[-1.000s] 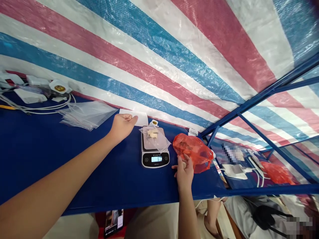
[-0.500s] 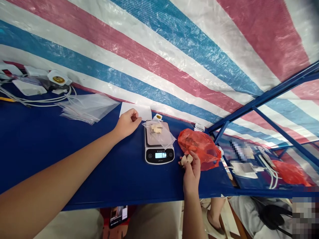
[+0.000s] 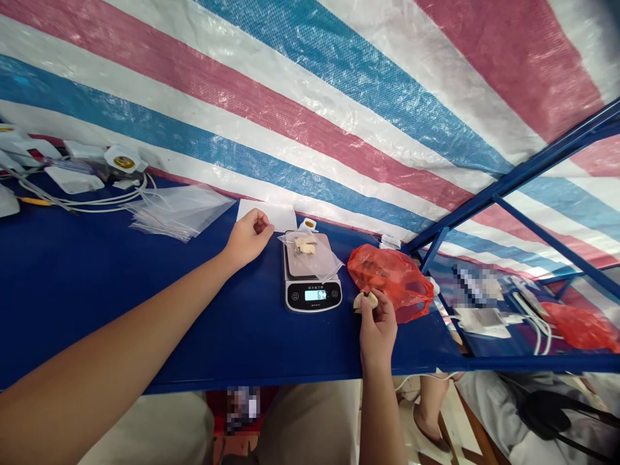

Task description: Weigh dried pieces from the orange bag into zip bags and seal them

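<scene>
On the blue table a digital scale shows a lit display. A clear plastic bag with pale pieces inside lies on its plate. Left of the scale, my left hand hovers over a white sheet, its fingers curled together; whether anything is between them is too small to tell. To the right of the scale, my right hand holds pale, cream-coloured pieces between thumb and fingers, beside a red plastic bag.
Clear zip bags lie at the back left, near coiled white cables and white boxes. A small white item with a gold centre sits behind the scale. A blue metal frame rises at the right. A person's leg shows below.
The view has shifted slightly. My right hand has turned, its fingers closing further round the pale pieces. My left hand has hardly moved.
</scene>
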Action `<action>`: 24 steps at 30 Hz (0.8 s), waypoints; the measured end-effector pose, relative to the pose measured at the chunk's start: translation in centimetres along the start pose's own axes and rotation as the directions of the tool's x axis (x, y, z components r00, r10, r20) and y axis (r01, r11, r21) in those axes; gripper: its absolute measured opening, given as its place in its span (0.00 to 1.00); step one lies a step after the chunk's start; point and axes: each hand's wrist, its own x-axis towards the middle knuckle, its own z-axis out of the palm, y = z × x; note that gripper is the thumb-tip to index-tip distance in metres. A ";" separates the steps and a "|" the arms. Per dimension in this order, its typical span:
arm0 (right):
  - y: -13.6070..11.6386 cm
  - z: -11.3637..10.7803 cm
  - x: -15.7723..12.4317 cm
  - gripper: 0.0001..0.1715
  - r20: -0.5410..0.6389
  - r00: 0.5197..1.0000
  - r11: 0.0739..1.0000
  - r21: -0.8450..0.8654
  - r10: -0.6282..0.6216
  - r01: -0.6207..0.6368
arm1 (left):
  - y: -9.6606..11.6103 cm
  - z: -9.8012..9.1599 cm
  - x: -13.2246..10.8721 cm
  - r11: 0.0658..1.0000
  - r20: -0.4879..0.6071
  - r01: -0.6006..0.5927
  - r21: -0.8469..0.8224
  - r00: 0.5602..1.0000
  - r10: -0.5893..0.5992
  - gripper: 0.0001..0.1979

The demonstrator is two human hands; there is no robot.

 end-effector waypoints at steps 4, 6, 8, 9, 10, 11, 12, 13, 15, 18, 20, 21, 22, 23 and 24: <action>-0.3 0.1 0.0 0.29 -0.034 0.999 0.999 0.032 0.036 -0.035 | 0.3 -0.1 -0.1 1.000 -0.008 0.001 0.019 1.000 -0.001 0.08; -0.5 0.2 0.0 0.28 -0.057 0.997 0.999 0.021 0.046 -0.045 | 0.7 0.0 -0.2 1.000 -0.008 0.008 0.014 1.000 -0.008 0.08; -0.7 0.2 0.0 0.27 -0.086 0.995 0.998 0.044 0.053 -0.050 | 1.2 0.0 -0.4 1.000 -0.004 0.028 -0.015 1.000 -0.028 0.09; -0.8 0.3 0.0 0.27 -0.092 0.994 0.996 0.074 0.062 -0.056 | 1.4 0.0 -0.5 0.999 0.007 0.042 -0.033 0.999 -0.042 0.09; -1.0 0.4 0.0 0.26 -0.093 0.993 0.992 0.108 0.075 -0.065 | 1.6 0.0 -0.6 0.997 0.025 0.057 -0.047 0.998 -0.056 0.10; -1.2 0.6 0.0 0.26 -0.088 0.992 0.989 0.127 0.088 -0.077 | 1.7 0.0 -0.7 0.996 0.048 0.068 -0.056 0.997 -0.066 0.11; -1.4 0.8 -0.1 0.25 -0.085 0.992 0.988 0.129 0.096 -0.084 | 1.9 0.0 -0.8 0.996 0.071 0.070 -0.056 0.995 -0.066 0.12; -1.7 1.1 -0.1 0.25 -0.081 0.992 0.989 0.119 0.095 -0.085 | 1.9 0.0 -0.9 0.997 0.091 0.062 -0.050 0.994 -0.057 0.12; -2.2 2.0 -0.2 0.25 -0.062 0.995 0.992 0.101 0.084 -0.078 | 2.0 0.1 -1.1 0.999 0.113 0.028 -0.032 0.993 -0.024 0.12; -3.0 3.7 0.0 0.27 -0.014 0.996 0.989 0.120 0.088 -0.085 | 2.0 0.2 -1.2 1.000 0.124 -0.014 -0.023 0.992 0.017 0.13; -3.4 4.6 0.3 0.27 0.008 0.996 0.986 0.137 0.094 -0.094 | 1.7 0.4 -1.3 0.999 0.134 -0.030 -0.037 0.990 0.034 0.13; -3.5 5.0 0.5 0.27 0.019 0.995 0.985 0.145 0.093 -0.095 | 1.6 0.4 -1.3 0.998 0.143 -0.037 -0.048 0.989 0.043 0.13; -3.7 5.4 0.6 0.28 0.036 0.995 0.984 0.151 0.092 -0.096 | 1.4 0.5 -1.3 0.997 0.153 -0.044 -0.058 0.987 0.052 0.14; -3.8 5.7 0.8 0.28 0.059 0.994 0.983 0.153 0.094 -0.102 | 1.2 0.6 -1.2 0.997 0.165 -0.052 -0.063 0.984 0.062 0.14; -4.0 6.0 1.0 0.28 0.082 0.992 0.983 0.149 0.097 -0.109 | 1.0 0.6 -1.2 0.996 0.178 -0.062 -0.063 0.981 0.072 0.15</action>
